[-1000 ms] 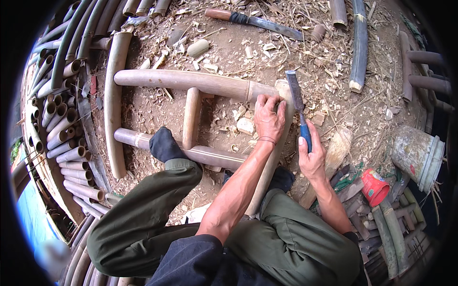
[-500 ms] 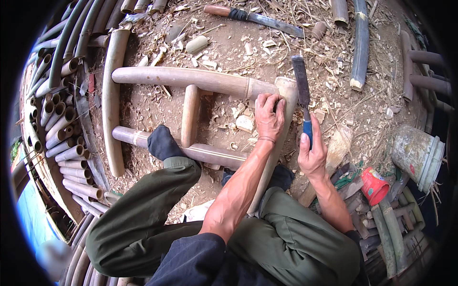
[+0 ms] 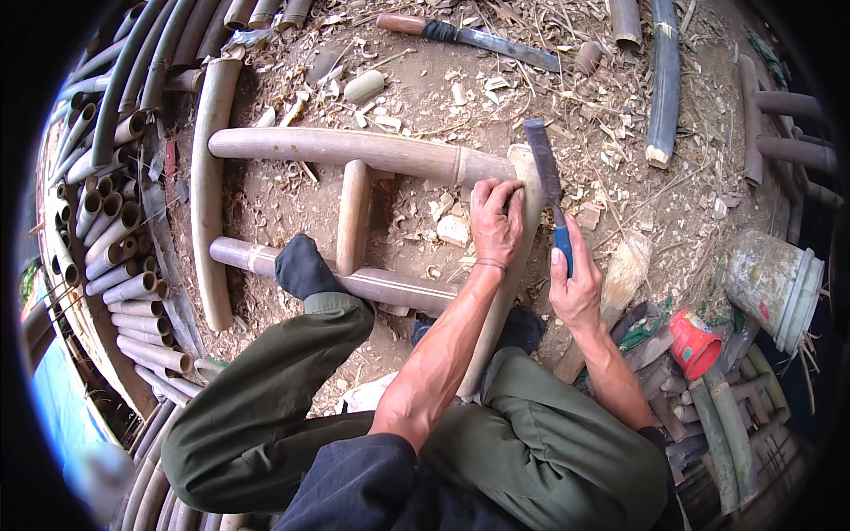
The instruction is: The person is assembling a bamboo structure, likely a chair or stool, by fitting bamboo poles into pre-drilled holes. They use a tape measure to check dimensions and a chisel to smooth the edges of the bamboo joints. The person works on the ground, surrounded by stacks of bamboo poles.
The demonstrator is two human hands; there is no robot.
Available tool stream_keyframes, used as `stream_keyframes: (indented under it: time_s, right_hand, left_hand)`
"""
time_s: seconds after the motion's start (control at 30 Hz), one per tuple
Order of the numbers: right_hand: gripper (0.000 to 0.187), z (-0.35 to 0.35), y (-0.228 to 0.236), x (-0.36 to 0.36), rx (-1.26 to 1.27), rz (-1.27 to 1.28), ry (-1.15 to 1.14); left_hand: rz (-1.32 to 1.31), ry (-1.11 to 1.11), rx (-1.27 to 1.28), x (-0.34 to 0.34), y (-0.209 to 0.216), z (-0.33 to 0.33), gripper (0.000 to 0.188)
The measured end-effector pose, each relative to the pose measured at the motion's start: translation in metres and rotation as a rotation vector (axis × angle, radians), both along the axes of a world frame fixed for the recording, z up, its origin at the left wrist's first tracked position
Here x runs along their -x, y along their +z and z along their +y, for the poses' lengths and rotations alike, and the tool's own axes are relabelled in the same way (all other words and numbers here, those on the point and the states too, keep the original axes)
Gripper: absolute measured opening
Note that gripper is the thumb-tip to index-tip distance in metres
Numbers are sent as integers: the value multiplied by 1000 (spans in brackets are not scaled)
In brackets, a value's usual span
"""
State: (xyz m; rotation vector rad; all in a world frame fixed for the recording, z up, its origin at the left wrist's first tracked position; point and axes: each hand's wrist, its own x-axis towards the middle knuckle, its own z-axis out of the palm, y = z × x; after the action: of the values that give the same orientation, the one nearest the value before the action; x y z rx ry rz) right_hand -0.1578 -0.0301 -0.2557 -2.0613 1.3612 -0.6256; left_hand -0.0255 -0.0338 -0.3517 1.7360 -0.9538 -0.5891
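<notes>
A bamboo frame of round poles lies on the ground before me, with a long upper rail (image 3: 354, 144), a lower rail (image 3: 403, 290) and a short crosspiece (image 3: 354, 217) between them. My left hand (image 3: 496, 221) rests where the upper rail meets the right end pole (image 3: 529, 190). Its fingers are pinched together at the joint, and whatever they hold is hidden. My right hand (image 3: 577, 279) grips the blue handle of a chisel (image 3: 546, 164). The chisel's dark flat blade points up, beside the end pole and close to my left fingertips. One socked foot (image 3: 305, 265) presses on the lower rail.
A long knife (image 3: 505, 49) with a wooden handle lies at the far side among shavings. Cut bamboo tubes (image 3: 115, 226) are stacked at the left. To the right are a dirty bucket (image 3: 770, 288), a red cup (image 3: 693, 341), a wooden paddle-shaped piece (image 3: 627, 270) and bamboo offcuts (image 3: 722, 434).
The chisel in my right hand has swung left and slightly down, nearer the end pole. My left hand has stayed at the joint, shifting only slightly.
</notes>
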Motion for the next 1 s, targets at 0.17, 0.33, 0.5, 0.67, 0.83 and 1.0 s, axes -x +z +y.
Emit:
stream_keyframes:
  time_s: [0.17,0.33,0.5,0.67,0.83,1.0]
  right_hand:
    - [45,2,10,1,17,-3,5]
    - [45,6,-7,7,-64,123,68]
    - [45,6,4,3,78,38,49]
    - [47,8,-22,16,-57,235,104]
    - [47,14,6,5,122,1,-23]
    - [50,6,-19,11,-105,283,61]
  left_hand:
    - [-260,-104,-154,-3,5,41,91]
    - [-410,-130,-257,-3,10,39,108]
    - [-439,-88,-279,-2,10,39,106]
    - [-461,-89,-281,0,10,40,108]
    - [-467,-78,-271,-2,6,37,107]
    - [-440,-60,-265,1,9,37,107]
